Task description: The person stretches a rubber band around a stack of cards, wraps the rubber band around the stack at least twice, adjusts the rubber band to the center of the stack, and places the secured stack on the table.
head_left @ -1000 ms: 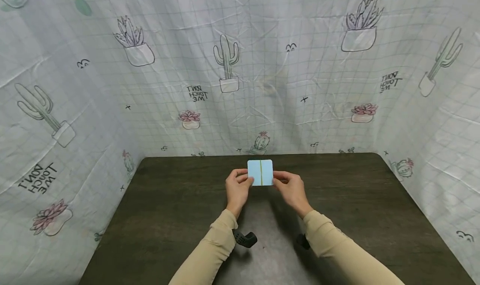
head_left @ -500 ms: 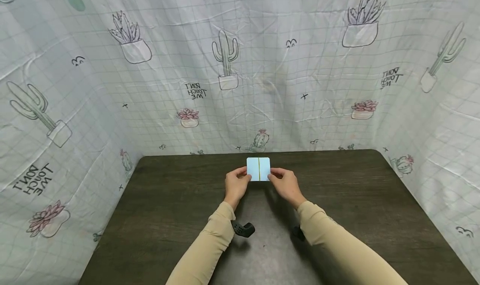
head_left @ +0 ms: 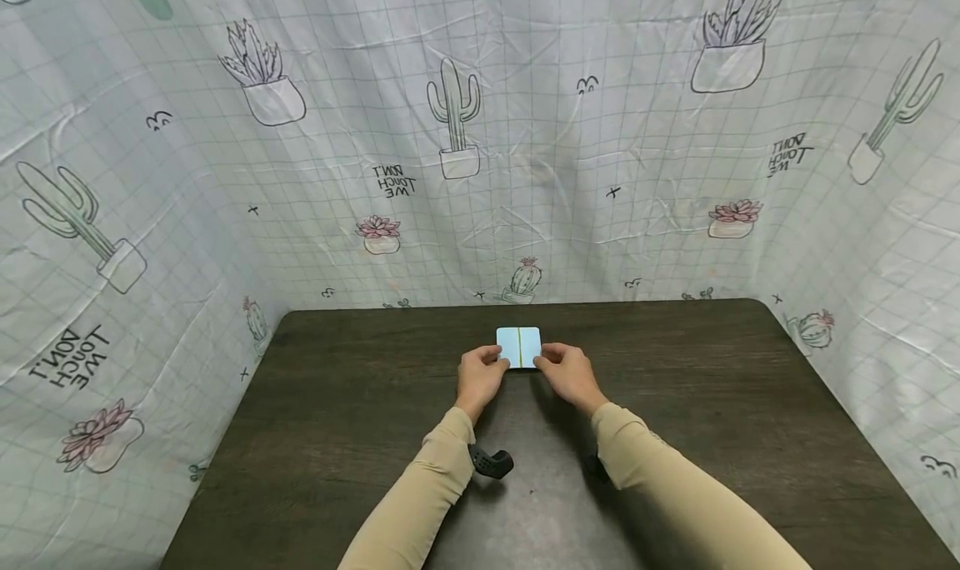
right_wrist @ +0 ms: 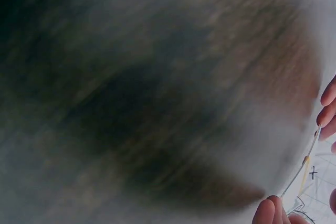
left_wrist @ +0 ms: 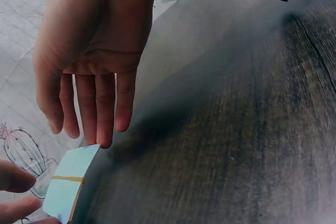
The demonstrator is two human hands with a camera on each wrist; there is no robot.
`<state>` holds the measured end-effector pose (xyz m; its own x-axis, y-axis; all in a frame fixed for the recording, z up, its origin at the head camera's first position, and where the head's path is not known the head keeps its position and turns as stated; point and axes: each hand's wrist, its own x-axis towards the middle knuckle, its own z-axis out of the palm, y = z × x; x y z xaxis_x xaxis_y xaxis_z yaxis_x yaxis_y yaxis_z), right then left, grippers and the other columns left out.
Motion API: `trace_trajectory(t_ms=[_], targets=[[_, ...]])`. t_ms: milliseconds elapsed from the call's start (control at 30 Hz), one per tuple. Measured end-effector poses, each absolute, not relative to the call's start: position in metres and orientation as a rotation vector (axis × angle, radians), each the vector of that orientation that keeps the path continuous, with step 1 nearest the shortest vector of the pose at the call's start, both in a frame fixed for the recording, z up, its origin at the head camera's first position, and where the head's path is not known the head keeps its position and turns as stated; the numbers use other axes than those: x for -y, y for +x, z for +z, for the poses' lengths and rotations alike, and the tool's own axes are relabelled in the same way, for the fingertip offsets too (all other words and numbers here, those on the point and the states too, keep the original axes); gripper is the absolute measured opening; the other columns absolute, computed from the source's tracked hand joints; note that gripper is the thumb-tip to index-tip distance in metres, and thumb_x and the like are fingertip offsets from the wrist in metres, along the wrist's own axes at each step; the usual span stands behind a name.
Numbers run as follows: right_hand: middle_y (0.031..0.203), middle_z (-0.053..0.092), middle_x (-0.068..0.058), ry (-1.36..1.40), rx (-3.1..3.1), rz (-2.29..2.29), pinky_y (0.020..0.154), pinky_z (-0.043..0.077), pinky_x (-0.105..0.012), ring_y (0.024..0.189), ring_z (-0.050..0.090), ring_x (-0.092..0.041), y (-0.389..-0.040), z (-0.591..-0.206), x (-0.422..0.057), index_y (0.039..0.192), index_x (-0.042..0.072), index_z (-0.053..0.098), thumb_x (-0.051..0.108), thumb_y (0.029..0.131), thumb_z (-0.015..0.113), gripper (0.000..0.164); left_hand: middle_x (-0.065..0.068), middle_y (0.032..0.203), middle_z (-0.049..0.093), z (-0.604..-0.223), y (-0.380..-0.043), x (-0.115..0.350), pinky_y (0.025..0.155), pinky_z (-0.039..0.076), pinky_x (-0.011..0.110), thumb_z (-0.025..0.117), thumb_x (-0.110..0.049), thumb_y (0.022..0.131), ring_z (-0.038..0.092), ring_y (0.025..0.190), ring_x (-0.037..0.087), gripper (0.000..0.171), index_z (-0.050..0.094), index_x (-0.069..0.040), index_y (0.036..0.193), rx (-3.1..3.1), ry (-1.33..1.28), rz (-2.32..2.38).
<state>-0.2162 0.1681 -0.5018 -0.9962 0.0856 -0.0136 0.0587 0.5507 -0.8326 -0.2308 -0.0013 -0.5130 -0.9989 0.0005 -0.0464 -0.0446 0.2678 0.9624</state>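
Observation:
A light blue square pad, with a narrow yellow band across its middle, is held over the far part of the table in the head view. My left hand pinches its lower left corner, thumb on the face. On the opposite side my right hand grips the lower right corner the same way. The left wrist view shows the pad's thin edge and the yellow band, with my left fingertips right at one corner. Seen nearly edge-on in the right wrist view, the pad spans between both hands' fingertips.
Under both hands lies a dark wood-grain table. A white curtain printed with cacti hangs behind it and along both sides. Black wrist straps sit at the cuffs of the tan sleeves.
The hands have lowered the pad slightly toward the table, and its face looks shorter, tilted flatter than before. Both hands have kept their hold at the two sides.

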Motion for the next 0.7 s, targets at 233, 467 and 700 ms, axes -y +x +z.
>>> trace_trajectory(t_ms=[233, 467, 700], targets=[[0.122, 0.065, -0.026, -0.09, 2.787, 1.448, 0.094, 0.051, -0.053, 0.113, 0.062, -0.04, -0.215, -0.506, -0.166, 0.132, -0.011, 0.059, 0.016, 0.099, 0.061, 0.043, 0.017, 0.125, 0.067, -0.518, -0.227, 0.002, 0.096, 0.053, 0.045, 0.067, -0.01, 0.094, 0.061, 0.12, 0.032, 0.032, 0.069, 0.0, 0.125, -2.482, -0.034, 1.819], [0.127, 0.062, -0.027, -0.075, 2.872, 1.404, 0.094, 0.052, -0.053, 0.115, 0.061, -0.041, -0.215, -0.495, -0.167, 0.133, -0.011, 0.058, 0.018, 0.1, 0.06, 0.044, 0.017, 0.127, 0.066, -0.515, -0.227, 0.004, 0.096, 0.053, 0.045, 0.067, -0.012, 0.095, 0.061, 0.119, 0.033, 0.035, 0.067, 0.001, 0.128, -2.535, 0.028, 1.744], [0.133, 0.059, -0.029, -0.017, 2.893, 1.425, 0.096, 0.051, -0.053, 0.12, 0.058, -0.042, -0.212, -0.492, -0.178, 0.138, -0.011, 0.054, 0.02, 0.102, 0.058, 0.047, 0.018, 0.122, 0.067, -0.512, -0.228, 0.014, 0.094, 0.053, 0.047, 0.067, -0.013, 0.095, 0.062, 0.113, 0.034, 0.037, 0.067, 0.002, 0.128, -2.625, 0.101, 1.651]])
